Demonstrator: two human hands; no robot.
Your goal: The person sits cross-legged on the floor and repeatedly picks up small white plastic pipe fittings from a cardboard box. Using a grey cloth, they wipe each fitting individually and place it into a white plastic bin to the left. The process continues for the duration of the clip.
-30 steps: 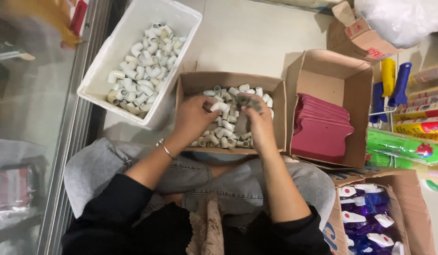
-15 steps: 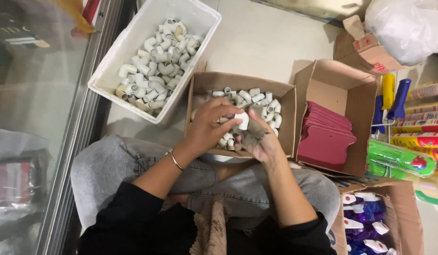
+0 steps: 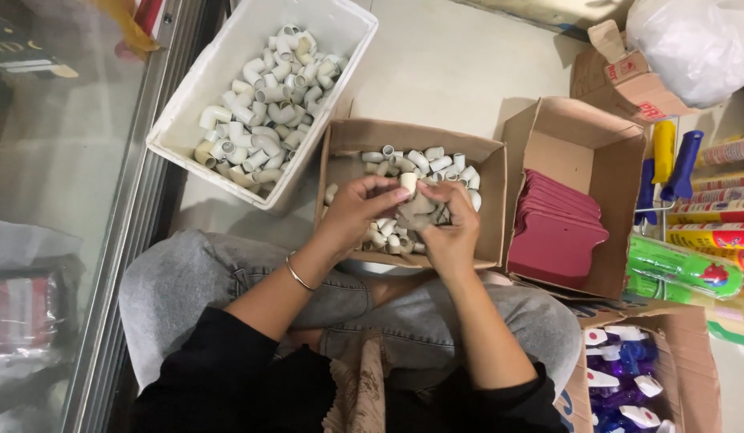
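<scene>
Head view: left hand (image 3: 360, 210) fingers pinch a short white pipe fitting (image 3: 409, 183); right hand (image 3: 450, 224) fingers close on a grey piece (image 3: 420, 210). Keep both above the cardboard box (image 3: 494, 204), so a dropped fitting falls among the loose fittings (image 3: 424, 160).

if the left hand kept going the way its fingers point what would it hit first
The left hand points right, so it would most likely meet the right hand first; both hold a small white pipe fitting over the cardboard box.

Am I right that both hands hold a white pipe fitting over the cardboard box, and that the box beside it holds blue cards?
Not quite: the head view shows dark red cards, not blue. The left hand and right hand do hold a white pipe fitting over the cardboard box.
</scene>
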